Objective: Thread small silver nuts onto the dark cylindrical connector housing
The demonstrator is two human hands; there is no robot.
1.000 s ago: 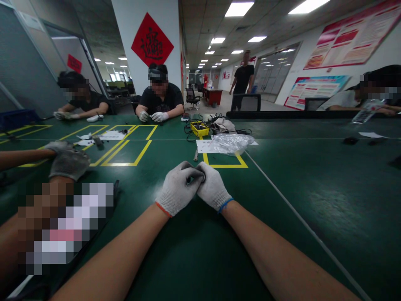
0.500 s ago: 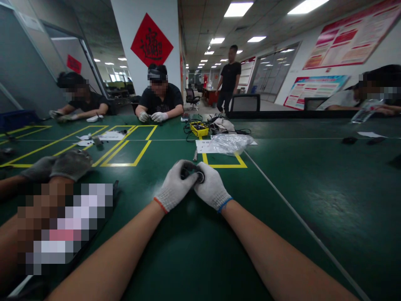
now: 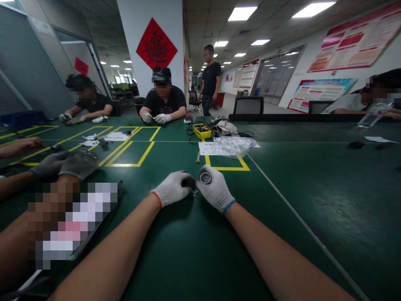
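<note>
My right hand [image 3: 216, 188], in a white knit glove with a blue cuff edge, is closed around a dark round cylindrical part [image 3: 205, 178]. Its ring-shaped, hollow-looking end faces up toward me. My left hand [image 3: 172, 187], gloved in white with an orange cuff edge, is curled with its fingertips low beside the right one. Something dark shows at those fingers, but I cannot make out what it is. Several small shiny metal pieces [image 3: 195, 193] lie on the green table [image 3: 194, 251] between the hands, just under the left fingertips.
A grey-handled tool [image 3: 198, 156] lies beyond my hands, near clear plastic wrap [image 3: 234, 145] on paper. Behind them stands a yellow box [image 3: 202, 131] with cables. At left, a co-worker's grey-gloved hands [image 3: 78, 164] rest near a dark tray edge. Other people sit around the table.
My hands have moved slightly apart, and the round part has turned its ring end upward in my right hand. Small metal pieces now show below. Another bare hand has appeared at far left.
</note>
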